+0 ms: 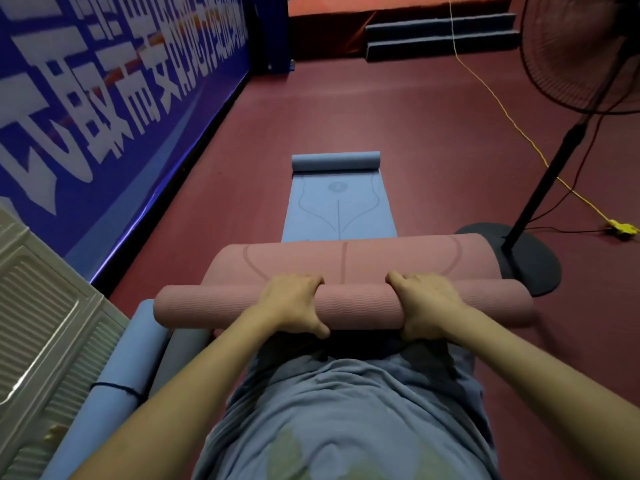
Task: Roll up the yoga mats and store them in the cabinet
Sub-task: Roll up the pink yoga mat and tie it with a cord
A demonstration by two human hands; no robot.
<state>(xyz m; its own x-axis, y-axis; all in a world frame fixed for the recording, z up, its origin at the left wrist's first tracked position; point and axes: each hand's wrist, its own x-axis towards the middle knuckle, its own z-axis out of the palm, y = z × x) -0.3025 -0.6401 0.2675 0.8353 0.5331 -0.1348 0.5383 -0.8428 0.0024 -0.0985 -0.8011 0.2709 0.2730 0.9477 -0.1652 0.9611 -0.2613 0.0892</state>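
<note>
The fan (585, 53) head is cut off by the top and right edges. The banner (114, 84) lettering is blurred and truncated at the left edge. The cabinet (41, 306) shows only a ribbed corner. The rolled pink mat (346, 306) hides the near end of the blue mat (337, 209). Fingertips of both hands are concealed, probably curled under the roll.

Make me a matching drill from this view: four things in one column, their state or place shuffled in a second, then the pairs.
1. pink mat
2. blue mat ahead
3. fan base
4. blue rolls

A. lying beside the cabinet
B. gripped by left hand and right hand
C. far end rolled, rest flat
D. right of the pink mat

Pairs: 1-B, 2-C, 3-D, 4-A
</note>
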